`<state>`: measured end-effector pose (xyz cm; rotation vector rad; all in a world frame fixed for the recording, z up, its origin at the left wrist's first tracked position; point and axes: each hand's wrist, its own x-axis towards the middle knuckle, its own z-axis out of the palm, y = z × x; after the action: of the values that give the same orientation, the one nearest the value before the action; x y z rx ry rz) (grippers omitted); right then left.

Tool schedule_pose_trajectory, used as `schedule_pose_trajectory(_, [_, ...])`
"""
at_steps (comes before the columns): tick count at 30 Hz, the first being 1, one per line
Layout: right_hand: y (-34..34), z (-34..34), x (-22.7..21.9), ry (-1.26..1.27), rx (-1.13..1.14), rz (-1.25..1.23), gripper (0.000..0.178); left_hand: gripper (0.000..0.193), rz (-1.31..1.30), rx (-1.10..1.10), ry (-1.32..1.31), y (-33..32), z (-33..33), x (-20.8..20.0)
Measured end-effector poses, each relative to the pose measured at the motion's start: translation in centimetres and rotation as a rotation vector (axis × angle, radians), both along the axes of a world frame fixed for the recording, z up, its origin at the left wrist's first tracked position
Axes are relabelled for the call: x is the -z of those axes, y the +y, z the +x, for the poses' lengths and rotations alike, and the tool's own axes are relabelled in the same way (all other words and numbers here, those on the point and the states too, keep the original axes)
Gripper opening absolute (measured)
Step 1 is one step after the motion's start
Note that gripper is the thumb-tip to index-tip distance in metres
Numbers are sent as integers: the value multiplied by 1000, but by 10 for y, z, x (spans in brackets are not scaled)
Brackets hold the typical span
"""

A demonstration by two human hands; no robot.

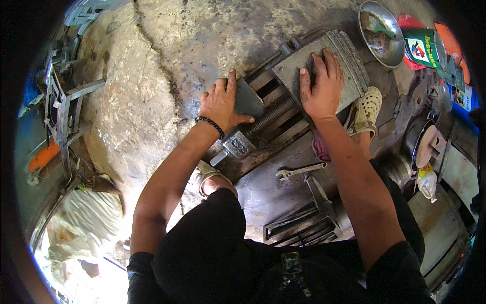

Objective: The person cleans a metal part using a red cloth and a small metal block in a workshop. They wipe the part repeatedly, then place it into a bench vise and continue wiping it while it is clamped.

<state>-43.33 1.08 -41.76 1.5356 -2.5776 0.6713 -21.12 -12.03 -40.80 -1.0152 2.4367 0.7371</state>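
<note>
A large metal machine vise [296, 68] lies on the floor between my feet. My right hand [324, 93] rests on its broad top with fingers spread. My left hand [220, 104] is open beside a flat dark grey metal piece [249, 100], its fingers at that piece's left edge and its thumb stretched toward the screw. The threaded screw [273, 117] runs between the vise's bars to a square metal block [239, 145] at the near left end. The palm-side contact of both hands is hidden.
An adjustable wrench [300, 172] lies near a slatted metal frame [304, 228]. At the far right are a metal bowl [363, 25] with a brush inside and a green container [429, 48]. Metal frames [63, 109] stand left. My clog-shod feet flank the vise.
</note>
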Motion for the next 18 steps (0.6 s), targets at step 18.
schedule_pose_trajectory(18, [-1, 1, 0, 17, -9, 0, 48, 112, -47, 124, 219, -6, 20, 12])
